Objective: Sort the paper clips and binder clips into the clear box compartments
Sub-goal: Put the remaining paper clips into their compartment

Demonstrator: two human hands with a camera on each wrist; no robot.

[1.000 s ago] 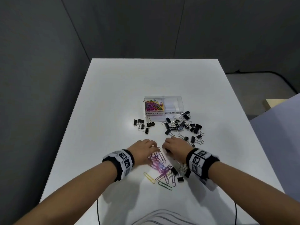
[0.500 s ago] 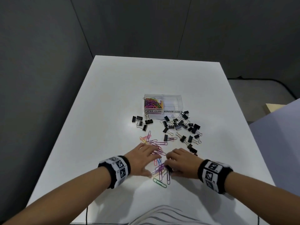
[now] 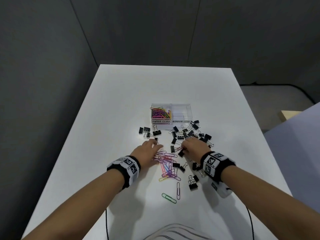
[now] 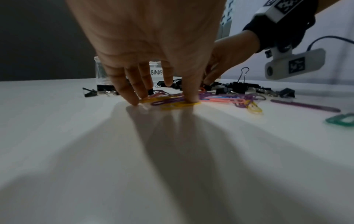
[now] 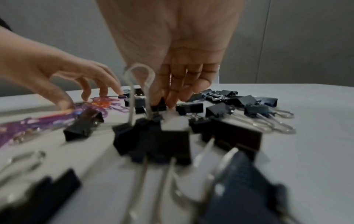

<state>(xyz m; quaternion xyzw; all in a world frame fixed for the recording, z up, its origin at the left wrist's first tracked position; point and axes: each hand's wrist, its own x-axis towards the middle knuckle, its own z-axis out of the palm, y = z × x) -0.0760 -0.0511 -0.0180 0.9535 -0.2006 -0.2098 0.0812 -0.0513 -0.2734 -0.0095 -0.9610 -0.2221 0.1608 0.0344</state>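
Note:
The clear box stands mid-table; its left compartment holds coloured paper clips, while the right one, labelled BINDER CLIPS, looks bare. Loose coloured paper clips lie in a heap before me. My left hand presses straight fingers on that heap's far end. Black binder clips are scattered right of it. My right hand rests its fingertips among them, touching a small black clip. I see no clear pinch.
A small group of binder clips lies left of the box front. More binder clips sit near my right wrist. A green paper clip and a purple one lie apart, nearer me. The white table ends at dark walls.
Both hands have moved away from me toward the box, after drawing near half a second ago. The paper clips now trail out behind the left hand; binder clips lie behind the right.

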